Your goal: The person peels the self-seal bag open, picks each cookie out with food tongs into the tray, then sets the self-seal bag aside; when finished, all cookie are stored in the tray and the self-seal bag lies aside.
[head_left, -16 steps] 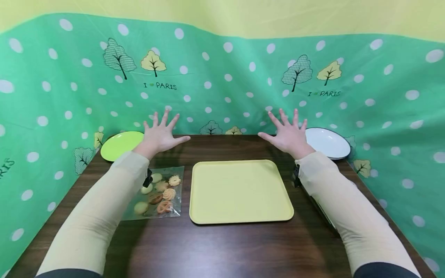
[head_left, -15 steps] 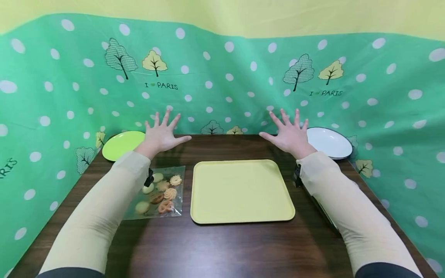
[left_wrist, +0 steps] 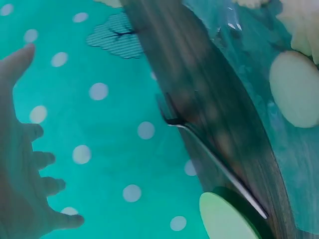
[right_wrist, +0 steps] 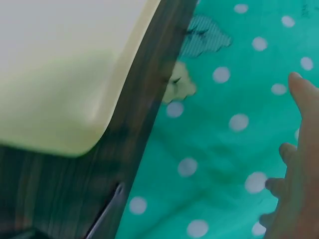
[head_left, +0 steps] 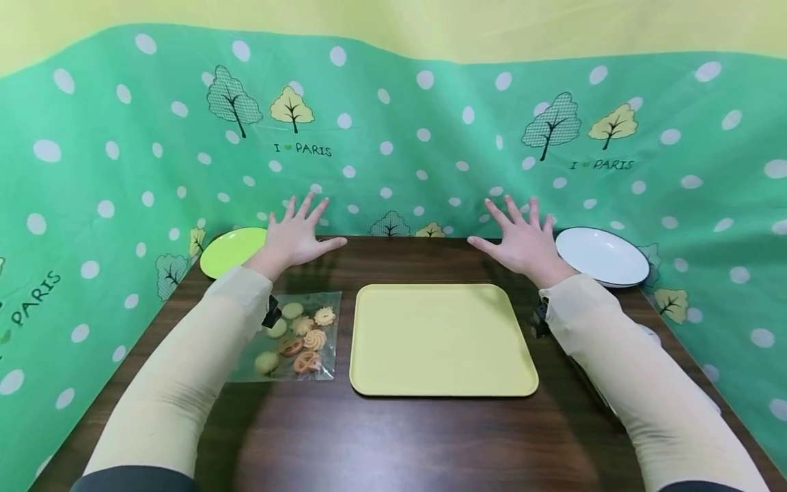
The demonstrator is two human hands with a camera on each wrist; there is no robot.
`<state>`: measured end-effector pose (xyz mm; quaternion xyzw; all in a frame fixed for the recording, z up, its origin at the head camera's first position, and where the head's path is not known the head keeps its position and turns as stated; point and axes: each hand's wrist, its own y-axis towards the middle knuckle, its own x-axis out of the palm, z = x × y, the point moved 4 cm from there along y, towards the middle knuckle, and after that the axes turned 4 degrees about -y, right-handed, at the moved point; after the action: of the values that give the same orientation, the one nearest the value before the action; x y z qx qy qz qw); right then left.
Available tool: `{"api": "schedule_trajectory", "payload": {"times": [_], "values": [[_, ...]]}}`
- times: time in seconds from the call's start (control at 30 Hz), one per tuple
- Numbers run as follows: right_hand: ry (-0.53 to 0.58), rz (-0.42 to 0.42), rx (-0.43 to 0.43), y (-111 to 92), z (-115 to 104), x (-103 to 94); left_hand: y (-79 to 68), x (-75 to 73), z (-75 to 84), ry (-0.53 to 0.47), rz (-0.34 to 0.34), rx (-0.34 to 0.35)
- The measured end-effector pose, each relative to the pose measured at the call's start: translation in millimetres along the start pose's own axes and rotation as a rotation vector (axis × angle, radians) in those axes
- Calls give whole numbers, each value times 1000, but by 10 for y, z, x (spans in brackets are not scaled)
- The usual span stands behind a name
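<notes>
Both hands are raised over the far side of the table with fingers spread, holding nothing. My left hand (head_left: 294, 239) is nearest the green plate (head_left: 233, 251), whose right part it partly covers. My right hand (head_left: 522, 242) is beside the white plate (head_left: 602, 256) with a dark rim. Between the forearms lies a yellow tray (head_left: 443, 342). Left of it is a clear bag (head_left: 328, 369) of several cookies (head_left: 315, 339), partly hidden by the left sleeve. In the left wrist view a metal fork (left_wrist: 219, 162) lies close to the green plate.
A slim metal utensil end (right_wrist: 107, 209) shows near the tray in the right wrist view; its kind is hidden. Some dark-edged thing (head_left: 599, 389) lies mostly under the right forearm. Green dotted cloth (head_left: 399, 150) hangs behind and beside the dark wooden table (head_left: 393, 437).
The head view has turned slightly left, so the scene sits farther right in the picture. Both hands keep their spread pose, and the things on the table have not moved.
</notes>
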<state>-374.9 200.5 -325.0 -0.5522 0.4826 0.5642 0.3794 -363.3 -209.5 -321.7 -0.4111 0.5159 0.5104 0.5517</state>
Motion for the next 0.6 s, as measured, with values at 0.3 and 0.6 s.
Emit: {"api": "schedule_trajectory", "payload": {"times": [0.3, 0.6], "values": [[323, 26, -283, -125, -648, 5, -521, -137, -203, -172, -45, 214], [490, -3, -580, -495, -1581, 232, -1229, 79, -626, -236, -145, 314]]}}
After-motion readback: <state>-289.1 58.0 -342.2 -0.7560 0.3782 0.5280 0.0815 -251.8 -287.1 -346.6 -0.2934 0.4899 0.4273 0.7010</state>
